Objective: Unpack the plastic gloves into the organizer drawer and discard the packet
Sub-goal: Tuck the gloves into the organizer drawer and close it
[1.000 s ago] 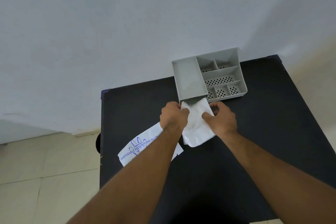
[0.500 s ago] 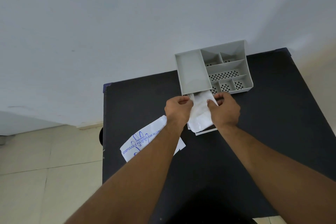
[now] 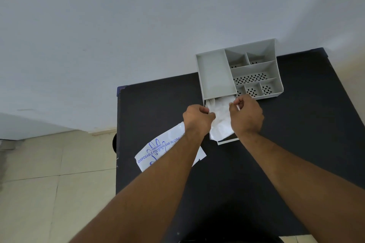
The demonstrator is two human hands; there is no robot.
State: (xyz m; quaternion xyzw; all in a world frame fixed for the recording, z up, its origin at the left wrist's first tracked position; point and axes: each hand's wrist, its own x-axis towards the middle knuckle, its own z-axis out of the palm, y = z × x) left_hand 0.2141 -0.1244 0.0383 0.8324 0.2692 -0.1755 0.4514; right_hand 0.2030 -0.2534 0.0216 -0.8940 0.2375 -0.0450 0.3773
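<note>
A grey organizer (image 3: 217, 74) with several compartments stands at the far edge of a black table (image 3: 296, 144). Its drawer (image 3: 229, 140) is pulled out toward me under the left section. A stack of white plastic gloves (image 3: 221, 118) lies in the drawer. My left hand (image 3: 197, 119) pinches the stack's left edge, and my right hand (image 3: 246, 116) pinches its right edge near the organizer. The white packet (image 3: 158, 151) with blue print lies flat on the table to the left, partly under my left forearm.
A pale wall rises behind the table. Beige floor tiles (image 3: 49, 183) lie to the left, past the table's left edge (image 3: 118, 144). Black tabletop stretches to the right of the organizer and toward me.
The glove stack has gone from lying over the drawer front to sitting deeper in the drawer. Both hands have moved forward with it toward the organizer.
</note>
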